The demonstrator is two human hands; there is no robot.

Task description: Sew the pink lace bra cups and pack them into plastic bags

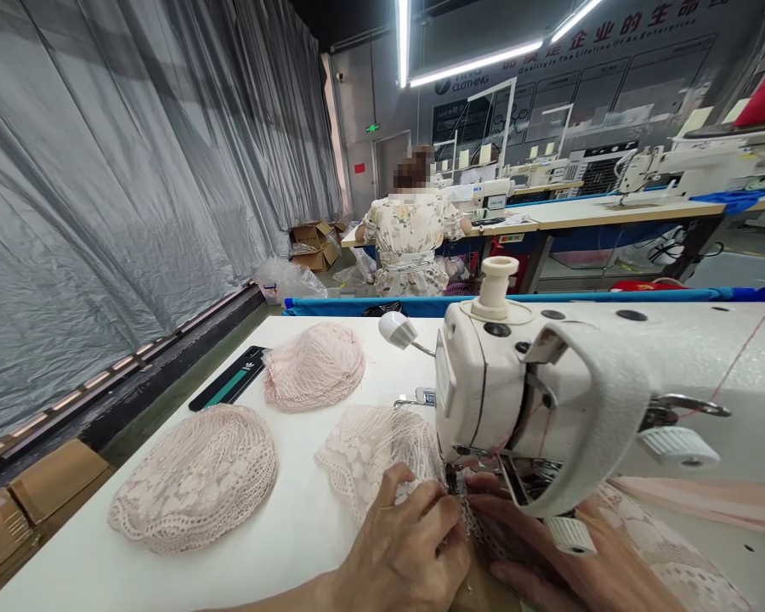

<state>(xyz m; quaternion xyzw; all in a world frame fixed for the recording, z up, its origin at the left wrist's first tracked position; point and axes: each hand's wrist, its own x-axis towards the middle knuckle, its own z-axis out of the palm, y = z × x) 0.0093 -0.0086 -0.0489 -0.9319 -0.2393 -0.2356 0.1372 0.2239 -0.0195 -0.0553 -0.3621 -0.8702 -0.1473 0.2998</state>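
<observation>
A pale pink lace piece (373,450) lies at the needle area of a white sewing machine (468,374). Bent fingers of my left hand (408,540) press and grip this lace just left of the presser foot. My right hand (548,544) is on the other side of the foot, its fingers close together on the lace edge and partly covered by the machine head. More lace (656,535) spreads out beyond my right hand. The needle tip and the spot being stitched are mostly hidden between my fingers.
Two stacks of lace pieces, a front one (195,480) and a back one (315,365), sit left on the white table (293,476). Near them lies a black and green flat case (229,380). Cardboard boxes (57,484) stand lower left. Ahead, a person (411,229) sits at another table.
</observation>
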